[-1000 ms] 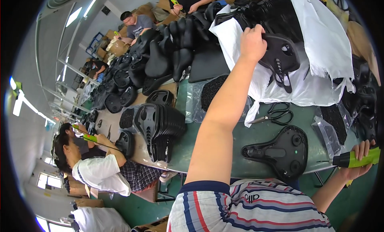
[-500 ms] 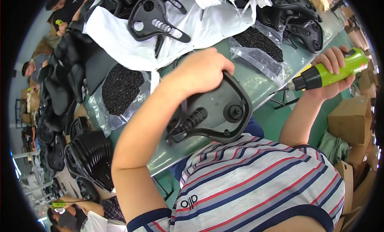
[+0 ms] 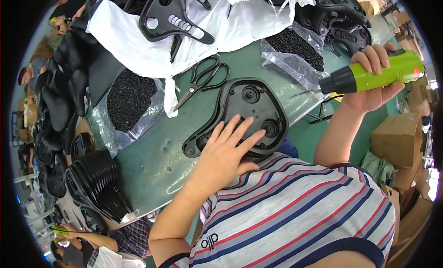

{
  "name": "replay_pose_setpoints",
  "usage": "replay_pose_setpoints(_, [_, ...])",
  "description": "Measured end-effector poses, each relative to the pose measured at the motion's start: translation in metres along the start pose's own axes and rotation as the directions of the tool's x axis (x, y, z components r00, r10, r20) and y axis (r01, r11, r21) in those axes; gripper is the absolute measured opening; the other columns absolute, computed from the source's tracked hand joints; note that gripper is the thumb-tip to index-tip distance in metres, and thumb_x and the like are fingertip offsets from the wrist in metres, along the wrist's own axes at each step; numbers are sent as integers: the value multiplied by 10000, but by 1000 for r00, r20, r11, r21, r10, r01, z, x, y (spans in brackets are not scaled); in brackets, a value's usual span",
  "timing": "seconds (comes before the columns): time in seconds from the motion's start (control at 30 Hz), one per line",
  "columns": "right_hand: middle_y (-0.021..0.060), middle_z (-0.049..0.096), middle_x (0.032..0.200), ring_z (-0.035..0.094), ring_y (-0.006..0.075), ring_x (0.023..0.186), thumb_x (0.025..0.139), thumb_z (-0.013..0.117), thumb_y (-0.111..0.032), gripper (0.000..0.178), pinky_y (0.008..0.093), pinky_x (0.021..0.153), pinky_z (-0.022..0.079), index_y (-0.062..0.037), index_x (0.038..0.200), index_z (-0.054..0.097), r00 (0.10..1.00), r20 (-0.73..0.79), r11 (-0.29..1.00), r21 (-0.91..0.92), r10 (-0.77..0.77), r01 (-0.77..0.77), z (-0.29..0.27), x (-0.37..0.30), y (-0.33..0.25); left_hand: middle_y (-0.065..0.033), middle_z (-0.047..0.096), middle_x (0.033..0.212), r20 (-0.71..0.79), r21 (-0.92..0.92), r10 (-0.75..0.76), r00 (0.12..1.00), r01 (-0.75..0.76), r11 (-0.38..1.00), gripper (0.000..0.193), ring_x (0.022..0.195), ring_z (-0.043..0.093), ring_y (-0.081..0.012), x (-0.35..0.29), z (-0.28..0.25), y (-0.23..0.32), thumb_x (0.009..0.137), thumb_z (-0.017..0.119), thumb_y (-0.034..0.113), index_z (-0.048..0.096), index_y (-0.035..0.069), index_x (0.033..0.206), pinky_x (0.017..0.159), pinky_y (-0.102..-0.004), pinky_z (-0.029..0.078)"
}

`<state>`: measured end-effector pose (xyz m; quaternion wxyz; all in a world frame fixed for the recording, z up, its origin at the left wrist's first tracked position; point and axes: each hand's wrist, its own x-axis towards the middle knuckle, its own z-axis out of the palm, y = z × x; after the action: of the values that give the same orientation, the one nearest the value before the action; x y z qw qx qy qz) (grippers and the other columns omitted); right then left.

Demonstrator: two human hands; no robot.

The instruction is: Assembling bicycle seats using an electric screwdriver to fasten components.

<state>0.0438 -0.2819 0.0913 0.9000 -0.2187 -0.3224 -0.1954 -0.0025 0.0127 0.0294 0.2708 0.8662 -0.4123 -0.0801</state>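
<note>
Four fingers [image 3: 240, 134] flat on black saddle base [image 3: 244, 106], near edge

Bare green tabletop [image 3: 152, 162] opens left of the saddle base [image 3: 244, 111]; scissors [image 3: 200, 81] and screw bags [image 3: 129, 104] crowd behind it.

The left hand [image 3: 226, 150] lies flat on the black saddle base [image 3: 240, 113], so the part of the shell under its palm and fingers [image 3: 240, 132] is hidden. The right hand [image 3: 376, 78] wraps the green electric screwdriver [image 3: 374, 76]; the grip beneath those fingers is covered, and its thin bit [image 3: 307, 91] is too small to make out
</note>
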Motion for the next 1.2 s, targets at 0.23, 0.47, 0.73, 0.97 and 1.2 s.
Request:
replay_pose_setpoints(0.23, [-2,408,884,410,132,811,704,687,-176,529,334,832,292,-75,1130,391,996,43,993,-94,78,-73,15,22,62,6,488,1288,-83,15,-76,994,78,997,557,1245,391,-226,-10,16,-18,691,654,389,533,225,1210,1034,-471,261])
replay_pose_setpoints(0.47, [16,438,797,445,150,695,855,550,-395,432,372,700,404,-97,1136,415,932,251,542,761,260,-356,50,30,169,18,519,1259,-114,-35,-86,990,83,996,469,1240,406,-191,-15,22,-30,769,601,340,529,198,1211,1051,-516,171])
replay_pose_setpoints(0.73, [-15,411,713,384,125,642,786,551,-520,516,328,693,325,-92,1053,446,820,86,819,56,566,-572,39,-3,214,-131,530,1203,-431,-485,-224,874,-15,875,392,1097,492,-310,-40,25,-49,782,448,-34,564,71,1141,971,-406,355])
replay_pose_setpoints(0.97, [-3,416,750,388,129,659,801,556,-472,556,327,696,308,-80,1173,426,793,225,817,-32,567,-575,46,0,211,-140,552,1108,-591,-283,-550,590,488,826,350,917,503,-300,-95,40,-71,813,576,121,568,119,1164,810,-378,427])
replay_pose_setpoints(1.2, [0,469,790,475,136,695,825,558,-465,511,305,680,366,-92,1132,394,554,627,795,-183,547,-578,63,0,212,-43,512,572,-53,-805,-837,545,473,359,285,446,456,-96,-89,26,-62,927,440,177,561,117,1177,463,-236,386])
